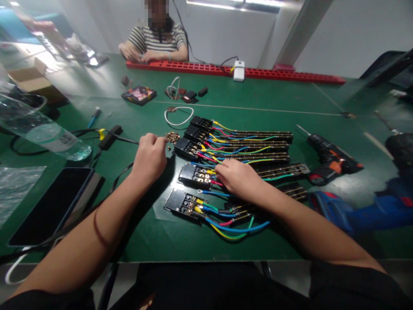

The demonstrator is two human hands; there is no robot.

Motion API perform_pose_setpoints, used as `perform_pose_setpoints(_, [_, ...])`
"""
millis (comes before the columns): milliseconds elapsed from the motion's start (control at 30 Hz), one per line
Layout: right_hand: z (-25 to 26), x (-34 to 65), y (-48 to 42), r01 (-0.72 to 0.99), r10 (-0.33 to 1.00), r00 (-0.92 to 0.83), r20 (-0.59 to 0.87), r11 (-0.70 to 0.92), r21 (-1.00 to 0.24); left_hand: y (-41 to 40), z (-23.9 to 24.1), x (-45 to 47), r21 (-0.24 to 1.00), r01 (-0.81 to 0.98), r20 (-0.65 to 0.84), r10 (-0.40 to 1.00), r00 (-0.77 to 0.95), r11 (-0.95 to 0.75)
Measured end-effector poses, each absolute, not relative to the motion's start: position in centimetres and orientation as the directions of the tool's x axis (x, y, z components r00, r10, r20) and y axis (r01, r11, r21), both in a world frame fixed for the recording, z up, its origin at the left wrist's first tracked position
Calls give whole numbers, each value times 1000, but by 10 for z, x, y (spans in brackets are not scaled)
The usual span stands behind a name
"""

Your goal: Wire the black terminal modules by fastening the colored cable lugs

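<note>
Several black terminal boards [193,173] with red, yellow, blue and green wires lie in a row on the green table [264,101]. My left hand [149,157] is curled, its fingertips pinched at a small pile of brass screws [172,137]; what the fingers hold is too small to see. My right hand [238,178] rests on the wires of the fourth board, fingers bent and pressing a yellow and a red lead [215,171] near the terminals.
A red-black cordless screwdriver [329,158] lies right of the boards. A tablet [53,204], water bottle [38,129] and black cables sit at the left. Across the table a person in a striped shirt [154,39] works beside a long red strip [226,70].
</note>
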State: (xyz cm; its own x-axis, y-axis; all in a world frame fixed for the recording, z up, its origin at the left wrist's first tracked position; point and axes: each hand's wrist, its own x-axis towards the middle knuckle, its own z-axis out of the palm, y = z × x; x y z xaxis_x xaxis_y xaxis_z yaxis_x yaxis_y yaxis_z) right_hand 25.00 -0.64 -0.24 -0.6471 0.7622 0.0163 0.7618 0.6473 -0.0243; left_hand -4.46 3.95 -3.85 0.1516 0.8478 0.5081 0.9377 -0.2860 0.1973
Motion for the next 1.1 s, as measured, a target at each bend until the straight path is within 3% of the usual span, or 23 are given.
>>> perform_pose_setpoints(200, [-6,251,-6,757,756,-652,54,653,-11,22,-25,-21,371,743,597,756,268,-557])
perform_pose_setpoints(467, [-3,245,-4,731,731,-682,23,682,28,4,-23,-2,433,507,590,660,465,-745])
perform_pose_setpoints(800, [-9,249,-2,743,746,-662,71,666,-67,7,-23,4,418,445,574,610,546,-792])
perform_pose_setpoints(1100, [-8,249,-2,743,749,-658,82,663,-97,8,-20,10,402,534,494,667,558,-744])
